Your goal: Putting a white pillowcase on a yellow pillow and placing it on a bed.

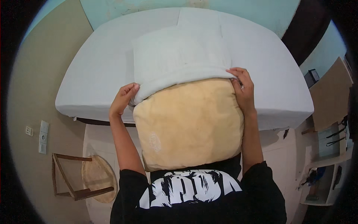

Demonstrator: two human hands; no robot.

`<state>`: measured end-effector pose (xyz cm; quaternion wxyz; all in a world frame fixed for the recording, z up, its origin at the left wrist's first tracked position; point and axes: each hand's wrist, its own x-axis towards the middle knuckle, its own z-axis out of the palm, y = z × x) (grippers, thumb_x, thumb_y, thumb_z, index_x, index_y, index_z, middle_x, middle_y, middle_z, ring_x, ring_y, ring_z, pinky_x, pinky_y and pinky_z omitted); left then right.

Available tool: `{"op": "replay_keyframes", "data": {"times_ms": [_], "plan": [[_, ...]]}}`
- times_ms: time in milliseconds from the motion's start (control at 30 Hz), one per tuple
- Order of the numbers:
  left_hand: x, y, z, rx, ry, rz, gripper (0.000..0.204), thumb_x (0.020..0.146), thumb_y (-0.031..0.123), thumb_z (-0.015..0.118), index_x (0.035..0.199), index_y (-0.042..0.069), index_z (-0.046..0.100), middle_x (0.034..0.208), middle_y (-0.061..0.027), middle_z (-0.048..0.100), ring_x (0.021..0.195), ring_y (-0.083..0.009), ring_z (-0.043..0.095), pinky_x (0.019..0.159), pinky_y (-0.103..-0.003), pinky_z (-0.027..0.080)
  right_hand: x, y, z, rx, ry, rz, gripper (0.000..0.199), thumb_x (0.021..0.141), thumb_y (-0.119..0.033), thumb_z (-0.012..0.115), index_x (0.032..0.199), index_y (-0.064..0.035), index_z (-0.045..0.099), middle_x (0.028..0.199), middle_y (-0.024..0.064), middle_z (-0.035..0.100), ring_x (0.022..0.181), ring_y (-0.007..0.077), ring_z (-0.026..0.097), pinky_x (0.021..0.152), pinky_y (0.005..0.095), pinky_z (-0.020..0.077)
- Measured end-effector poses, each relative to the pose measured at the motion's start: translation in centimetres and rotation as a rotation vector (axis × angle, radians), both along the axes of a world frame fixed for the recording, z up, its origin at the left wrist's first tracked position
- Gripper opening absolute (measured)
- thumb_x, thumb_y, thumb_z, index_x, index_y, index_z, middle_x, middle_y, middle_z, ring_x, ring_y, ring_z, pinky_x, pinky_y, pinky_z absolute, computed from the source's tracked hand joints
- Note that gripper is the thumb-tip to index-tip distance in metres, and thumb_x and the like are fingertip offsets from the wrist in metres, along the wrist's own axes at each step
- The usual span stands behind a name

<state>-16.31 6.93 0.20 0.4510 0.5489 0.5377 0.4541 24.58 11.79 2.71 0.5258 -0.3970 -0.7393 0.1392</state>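
Note:
A yellowish pillow (192, 125) rests against my body at the near side of the bed, its far end covered by a white pillowcase (182, 52). The case lies spread toward the back, and its open rim crosses the pillow in a thick fold. At the left corner of that rim, my left hand (125, 98) pinches the cloth between thumb and fingers. My right hand (243, 86) grips the rim's right corner, with its fingers bent over the edge and the wrist beside the pillow.
The bed (261, 71) with a white sheet stands against a pale green wall. On the floor at left lies a round-topped wooden stool (99, 179), tipped over. Shelves (324, 183) with assorted items stand at right. A dark door or panel (307, 31) rises at the back right.

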Motion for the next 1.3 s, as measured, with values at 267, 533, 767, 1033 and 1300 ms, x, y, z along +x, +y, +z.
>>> {"op": "replay_keyframes", "data": {"times_ms": [267, 533, 767, 1033, 1300], "plan": [[6.6, 1.8, 5.2, 0.248, 0.351, 0.146, 0.035, 0.093, 0.034, 0.058, 0.087, 0.0, 0.064, 0.064, 0.0031, 0.043, 0.061, -0.0074, 0.035, 0.055, -0.024, 0.031, -1.6, 2.1, 4.1, -0.261, -0.164, 0.173, 0.028, 0.091, -0.018, 0.06, 0.114, -0.0008, 0.062, 0.104, 0.0091, 0.061, 0.089, 0.0146, 0.055, 0.075, 0.0254, 0.0443], [11.0, 3.7, 7.3, 0.138, 0.465, 0.028, 0.046, 0.086, 0.046, 0.063, 0.083, 0.0, 0.067, 0.062, -0.0029, 0.053, 0.059, -0.0112, 0.043, 0.054, -0.029, 0.035, -3.1, 3.4, 5.1, -0.187, -0.333, 0.216, 0.035, 0.094, -0.03, 0.056, 0.107, 0.0016, 0.065, 0.095, 0.0106, 0.061, 0.087, 0.0204, 0.057, 0.078, 0.0303, 0.0444], [12.7, 4.5, 7.8, -0.041, 0.512, -0.086, 0.042, 0.089, 0.04, 0.062, 0.087, -0.001, 0.066, 0.069, 0.0017, 0.054, 0.064, -0.0077, 0.046, 0.059, -0.025, 0.039, -4.1, 2.8, 3.3, -0.24, -0.237, 0.095, 0.036, 0.092, -0.033, 0.058, 0.105, -0.0003, 0.065, 0.091, 0.0102, 0.059, 0.09, 0.0236, 0.053, 0.082, 0.0324, 0.0411], [12.7, 4.0, 3.1, 0.069, 0.061, -0.065, 0.035, 0.084, 0.036, 0.071, 0.077, 0.002, 0.064, 0.065, 0.0051, 0.05, 0.06, -0.0043, 0.041, 0.053, -0.024, 0.034, -3.7, 1.4, 0.6, 0.033, -0.161, 0.03, 0.026, 0.088, -0.026, 0.062, 0.104, -0.0059, 0.065, 0.096, 0.0071, 0.056, 0.098, 0.0244, 0.05, 0.092, 0.0362, 0.0351], [12.6, 3.5, 2.9, 0.113, 0.044, -0.073, 0.032, 0.084, 0.032, 0.072, 0.08, 0.001, 0.064, 0.067, 0.0047, 0.051, 0.063, -0.0044, 0.041, 0.056, -0.022, 0.034, -3.6, 1.1, 0.6, -0.008, -0.167, 0.029, 0.026, 0.089, -0.024, 0.06, 0.106, -0.0065, 0.066, 0.096, 0.0069, 0.056, 0.096, 0.024, 0.05, 0.092, 0.0356, 0.0347]]}}
